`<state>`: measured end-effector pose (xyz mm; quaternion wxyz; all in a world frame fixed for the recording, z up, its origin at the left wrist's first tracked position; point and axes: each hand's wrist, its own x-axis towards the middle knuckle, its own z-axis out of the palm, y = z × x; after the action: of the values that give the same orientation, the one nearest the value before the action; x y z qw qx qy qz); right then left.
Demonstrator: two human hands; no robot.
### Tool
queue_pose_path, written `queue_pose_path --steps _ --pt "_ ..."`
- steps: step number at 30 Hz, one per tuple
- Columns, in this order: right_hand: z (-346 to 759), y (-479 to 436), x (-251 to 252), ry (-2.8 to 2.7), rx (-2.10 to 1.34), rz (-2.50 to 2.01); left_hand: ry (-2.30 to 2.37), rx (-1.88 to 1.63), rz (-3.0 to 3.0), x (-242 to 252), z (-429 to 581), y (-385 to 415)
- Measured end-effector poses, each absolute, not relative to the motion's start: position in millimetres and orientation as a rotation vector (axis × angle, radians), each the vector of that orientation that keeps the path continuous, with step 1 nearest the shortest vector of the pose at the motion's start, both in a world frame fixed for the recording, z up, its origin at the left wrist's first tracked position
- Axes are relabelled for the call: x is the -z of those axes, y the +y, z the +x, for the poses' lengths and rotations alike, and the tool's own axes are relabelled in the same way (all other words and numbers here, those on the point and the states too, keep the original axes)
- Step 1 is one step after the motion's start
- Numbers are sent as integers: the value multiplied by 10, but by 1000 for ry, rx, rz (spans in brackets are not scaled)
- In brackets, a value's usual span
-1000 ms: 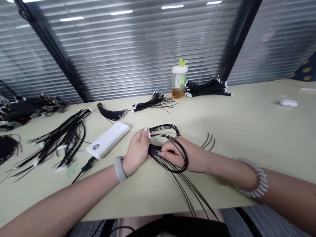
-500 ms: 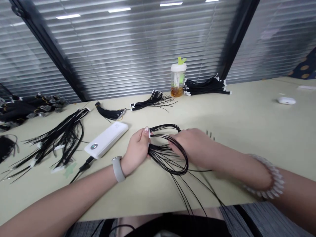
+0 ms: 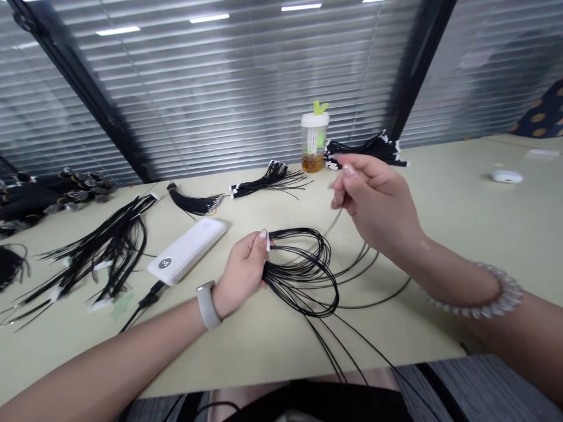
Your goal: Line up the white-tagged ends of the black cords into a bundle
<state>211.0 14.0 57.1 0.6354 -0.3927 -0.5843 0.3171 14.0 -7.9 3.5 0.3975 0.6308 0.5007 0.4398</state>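
Left hand (image 3: 244, 271) is clamped on the gathered end of the looped black wire bundle (image 3: 308, 275), which lies mid-table (image 3: 461, 234). I've got the right hand (image 3: 378, 205) raised well apart from it, fingertips pinched on what looks like a single strand (image 3: 336, 218), blurred there. I'd judge a firm left pinch and a slow, straight draw keeps those loops untangled; power bank (image 3: 187, 251) sits just left, bottle (image 3: 314, 142) far back.
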Motion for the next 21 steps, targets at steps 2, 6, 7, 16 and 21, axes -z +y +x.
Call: queue_pose_path --steps 2,6,7,16,21 --pt "2095 138 -565 -1423 -818 -915 1257 -1118 1625 -31 137 -83" --pt "2074 114 -543 -1650 -823 -1038 1256 -1099 1625 -30 133 -88" --pt "2068 102 -534 -1726 -780 -1062 1256 -1099 1622 -32 133 -89" --pt "1954 -33 -409 -2208 -485 -1125 1271 -1127 1789 -46 121 -119" --pt "1916 -61 -426 -2286 -507 -1156 1206 -1112 1943 -19 101 -135"
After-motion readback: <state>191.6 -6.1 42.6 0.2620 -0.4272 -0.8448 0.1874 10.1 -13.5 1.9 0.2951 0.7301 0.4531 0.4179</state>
